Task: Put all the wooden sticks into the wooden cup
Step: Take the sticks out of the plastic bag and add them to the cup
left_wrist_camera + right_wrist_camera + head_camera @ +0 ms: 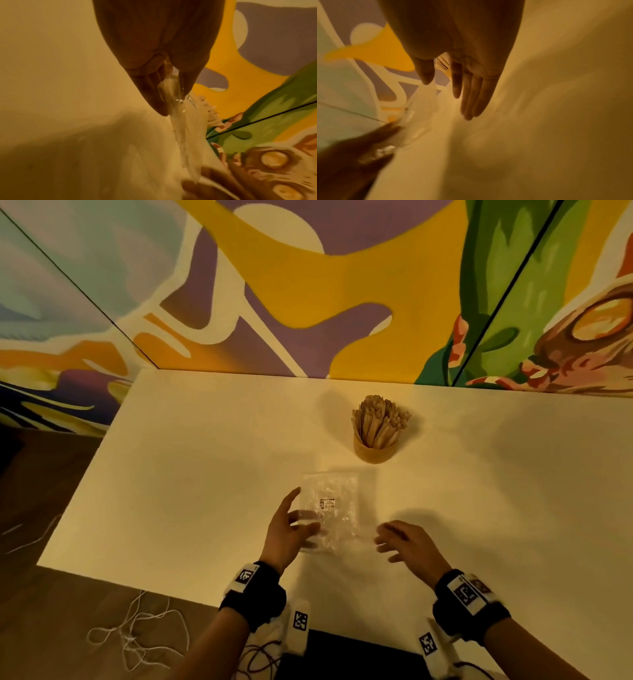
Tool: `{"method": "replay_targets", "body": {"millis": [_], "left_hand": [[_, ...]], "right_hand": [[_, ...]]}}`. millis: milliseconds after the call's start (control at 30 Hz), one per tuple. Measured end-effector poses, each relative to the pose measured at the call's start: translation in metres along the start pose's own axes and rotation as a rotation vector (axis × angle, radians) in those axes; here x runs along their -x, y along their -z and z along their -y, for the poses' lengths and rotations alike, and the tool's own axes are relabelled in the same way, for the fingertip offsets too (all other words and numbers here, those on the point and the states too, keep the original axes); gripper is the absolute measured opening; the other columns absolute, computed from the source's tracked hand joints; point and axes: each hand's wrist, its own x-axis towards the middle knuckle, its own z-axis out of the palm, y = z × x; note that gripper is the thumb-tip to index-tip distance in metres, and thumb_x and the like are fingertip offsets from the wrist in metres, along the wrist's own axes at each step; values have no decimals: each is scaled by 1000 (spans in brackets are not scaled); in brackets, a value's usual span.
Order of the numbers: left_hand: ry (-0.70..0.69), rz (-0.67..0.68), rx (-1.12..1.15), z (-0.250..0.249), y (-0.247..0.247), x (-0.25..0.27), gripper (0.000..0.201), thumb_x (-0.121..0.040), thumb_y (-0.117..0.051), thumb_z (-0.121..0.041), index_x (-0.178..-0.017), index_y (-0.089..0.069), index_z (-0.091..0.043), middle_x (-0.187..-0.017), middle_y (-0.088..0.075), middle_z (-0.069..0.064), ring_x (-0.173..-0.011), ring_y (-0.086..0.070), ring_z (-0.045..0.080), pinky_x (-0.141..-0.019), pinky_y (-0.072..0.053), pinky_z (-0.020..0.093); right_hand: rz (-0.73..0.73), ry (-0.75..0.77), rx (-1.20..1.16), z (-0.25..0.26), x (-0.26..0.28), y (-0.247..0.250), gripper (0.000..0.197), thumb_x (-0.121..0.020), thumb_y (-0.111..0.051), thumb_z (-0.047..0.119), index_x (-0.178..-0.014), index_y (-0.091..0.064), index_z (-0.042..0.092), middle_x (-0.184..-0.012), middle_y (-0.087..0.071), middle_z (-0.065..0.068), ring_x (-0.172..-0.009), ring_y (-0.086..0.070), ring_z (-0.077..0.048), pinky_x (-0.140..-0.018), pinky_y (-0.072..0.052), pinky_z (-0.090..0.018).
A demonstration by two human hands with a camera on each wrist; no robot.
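Note:
The round wooden cup [374,451] stands upright at the table's middle back, packed with wooden sticks [380,419] that fan out of its top. The sticks also peek past the bag [211,115] and between my right thumb and fingers [442,63]. No loose stick shows on the table. A crumpled clear plastic bag [330,505] with a small white label lies in front of the cup. My left hand [301,518] pinches the bag's near left part between thumb and fingers [161,102]. My right hand [394,539] hovers at the bag's near right, fingers [471,94] straight, holding nothing.
The white table [205,457] runs back to a painted wall. Wood floor with loose white cords [137,635] lies to the left and below the near edge. A dark flat object [342,655] sits at the table's near edge between my forearms.

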Motion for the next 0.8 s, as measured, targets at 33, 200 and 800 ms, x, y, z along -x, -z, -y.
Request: {"method": "replay_targets", "body": {"millis": [33,200,800], "left_hand": [[4,-27,-21,-1,10,-12,77,-84,-71,-1,-146,-34,-30,-108,-69,13,-83,-73,32,-61,-58,37],[-26,-152,-141,-17,60,-81,75,-84,-70,-2,-146,-35,-23,-110,-69,13,-82,-71,30,-65,-59,40],[-295,314,-1655,-55,62,-209,89,-84,-70,-24,-154,-14,-26,-160,-9,5,-143,-19,29,-99,-47,46]], "right_hand": [[-57,14,157,-13,-6,6,23,-93,-61,30,-109,-66,14,-108,-70,-4,-99,-66,-24,-87,-53,-40],[-100,35,743,-64,-12,32,58,-95,-57,32,-147,-36,16,-158,-21,-6,-145,-22,-24,-116,-23,-34],[-38,-20,1040,-60,-7,22,76,-94,-49,45,-155,-7,25,-160,15,-11,-148,-7,-30,-120,-18,-36]]}}
